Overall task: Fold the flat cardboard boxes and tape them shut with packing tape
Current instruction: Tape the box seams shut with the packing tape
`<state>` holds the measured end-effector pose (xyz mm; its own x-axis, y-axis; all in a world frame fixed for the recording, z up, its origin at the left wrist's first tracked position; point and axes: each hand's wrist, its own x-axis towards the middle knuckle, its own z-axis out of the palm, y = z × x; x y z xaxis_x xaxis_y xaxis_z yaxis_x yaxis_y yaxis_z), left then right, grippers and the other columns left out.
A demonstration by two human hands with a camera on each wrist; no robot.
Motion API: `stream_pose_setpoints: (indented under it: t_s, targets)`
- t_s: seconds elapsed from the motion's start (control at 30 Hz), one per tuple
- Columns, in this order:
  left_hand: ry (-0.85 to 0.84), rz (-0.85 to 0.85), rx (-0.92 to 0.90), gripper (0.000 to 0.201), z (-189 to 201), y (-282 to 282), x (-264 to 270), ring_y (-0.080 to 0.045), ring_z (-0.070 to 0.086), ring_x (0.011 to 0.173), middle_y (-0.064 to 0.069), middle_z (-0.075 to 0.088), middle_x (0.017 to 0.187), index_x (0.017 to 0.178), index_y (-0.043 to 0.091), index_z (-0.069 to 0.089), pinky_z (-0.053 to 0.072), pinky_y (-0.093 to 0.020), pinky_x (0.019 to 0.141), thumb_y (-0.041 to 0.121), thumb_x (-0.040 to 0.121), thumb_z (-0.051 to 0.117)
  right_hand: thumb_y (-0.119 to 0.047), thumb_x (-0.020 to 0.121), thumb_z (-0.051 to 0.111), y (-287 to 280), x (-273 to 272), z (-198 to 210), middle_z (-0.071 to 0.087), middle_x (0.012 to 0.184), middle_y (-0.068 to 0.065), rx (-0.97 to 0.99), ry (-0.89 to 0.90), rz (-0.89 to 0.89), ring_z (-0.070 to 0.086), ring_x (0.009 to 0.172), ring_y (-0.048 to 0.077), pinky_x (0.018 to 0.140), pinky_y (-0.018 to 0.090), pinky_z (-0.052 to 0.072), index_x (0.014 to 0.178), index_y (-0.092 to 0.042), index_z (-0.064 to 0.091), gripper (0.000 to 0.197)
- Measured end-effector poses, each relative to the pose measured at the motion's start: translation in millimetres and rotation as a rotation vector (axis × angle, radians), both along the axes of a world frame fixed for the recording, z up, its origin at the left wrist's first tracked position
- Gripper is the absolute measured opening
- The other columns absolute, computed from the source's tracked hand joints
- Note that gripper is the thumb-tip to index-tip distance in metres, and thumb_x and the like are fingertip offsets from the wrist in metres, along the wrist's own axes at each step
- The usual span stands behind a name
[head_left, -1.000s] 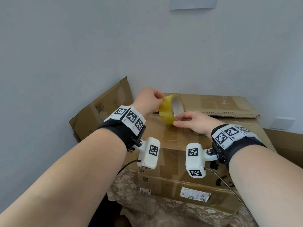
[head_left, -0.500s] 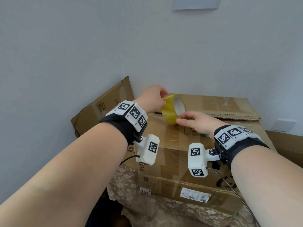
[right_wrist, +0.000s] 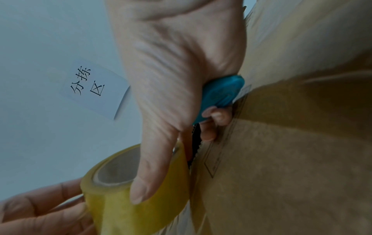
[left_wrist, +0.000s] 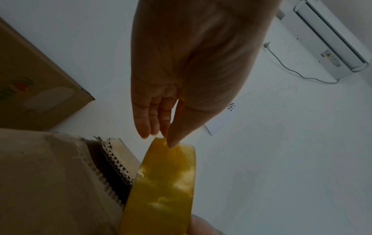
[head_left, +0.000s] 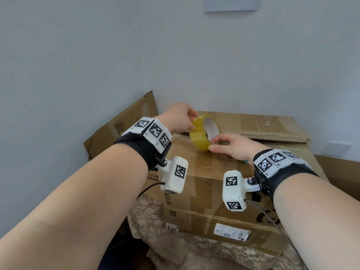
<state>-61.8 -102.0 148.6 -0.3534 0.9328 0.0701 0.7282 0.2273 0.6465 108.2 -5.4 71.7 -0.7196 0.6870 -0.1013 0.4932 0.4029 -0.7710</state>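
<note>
A yellow packing tape roll (head_left: pixel 198 138) is held on edge just above the top of a closed cardboard box (head_left: pixel 204 172). My left hand (head_left: pixel 191 121) pinches the roll's upper left rim; in the left wrist view its fingertips (left_wrist: pixel 161 136) meet on the tape roll (left_wrist: pixel 165 182). My right hand (head_left: pixel 213 145) grips the roll's lower right side. Seen from the right wrist, its thumb lies across the tape roll (right_wrist: pixel 124 211) while its lower fingers curl round a blue cutter (right_wrist: pixel 219 95) in the palm.
Flattened cardboard (head_left: pixel 124 125) leans on the wall at the left. A loose cardboard sheet (head_left: pixel 263 125) lies across the back of the box. Another box (head_left: pixel 341 172) sits at the right. A floral cloth (head_left: pixel 175 248) lies under the box. The wall is close behind.
Both hands and the roll have stayed almost in place. My left fingers have shifted a little along the roll's upper rim.
</note>
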Motion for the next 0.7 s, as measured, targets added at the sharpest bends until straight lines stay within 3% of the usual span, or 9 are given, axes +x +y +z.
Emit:
stream_pose_setpoints:
  t_s: [0.1,0.23,0.33,0.5,0.7]
  targets:
    - [-0.049,-0.007,-0.014,0.041,-0.4,0.7,-1.9,-0.018,0.061,0.096,-0.004,0.062,0.103,0.118,0.007,0.060,0.052,-0.027,0.084,-0.006,0.080,0.066,-0.049,0.079,0.071,-1.3,0.7,2.2,0.060,0.112,-0.003,0.010,-0.022,0.004,0.055,0.102,0.014,0.089,0.029,0.043,0.099,-0.039,0.064,0.024]
    - [-0.096,-0.011,-0.065,0.039,1.8,1.4,-5.3,-0.017,0.059,0.090,0.002,0.059,0.088,0.116,0.008,0.059,0.052,-0.029,0.085,-0.006,0.080,0.066,-0.046,0.078,0.073,-2.4,1.1,4.6,0.059,0.113,-0.005,0.000,-0.018,0.010,0.054,0.104,0.014,0.089,0.028,0.042,0.098,-0.038,0.065,0.024]
    - [-0.162,-0.022,-0.078,0.041,2.2,0.2,-6.4,-0.020,0.060,0.090,0.000,0.060,0.087,0.116,0.006,0.058,0.053,-0.035,0.089,-0.010,0.079,0.065,-0.045,0.078,0.074,-2.5,1.6,4.8,0.058,0.115,-0.006,0.007,-0.026,0.033,0.053,0.108,0.013,0.092,0.027,0.040,0.097,-0.038,0.065,0.023]
    - [-0.201,-0.051,-0.082,0.041,2.9,0.1,-7.4,-0.022,0.062,0.090,-0.003,0.061,0.085,0.116,0.003,0.057,0.053,-0.039,0.090,-0.012,0.079,0.065,-0.047,0.076,0.074,-1.0,2.1,4.0,0.060,0.113,-0.007,0.014,-0.034,0.045,0.055,0.106,0.012,0.095,0.029,0.042,0.093,-0.042,0.065,0.020]
    - [-0.171,-0.033,-0.041,0.035,-1.5,-0.4,-6.7,-0.025,0.063,0.094,-0.003,0.058,0.089,0.112,0.005,0.059,0.053,-0.040,0.091,-0.007,0.080,0.064,-0.050,0.076,0.073,-0.8,0.4,2.9,0.059,0.105,-0.011,0.000,-0.015,0.016,0.054,0.098,0.009,0.089,0.027,0.042,0.091,-0.044,0.063,0.019]
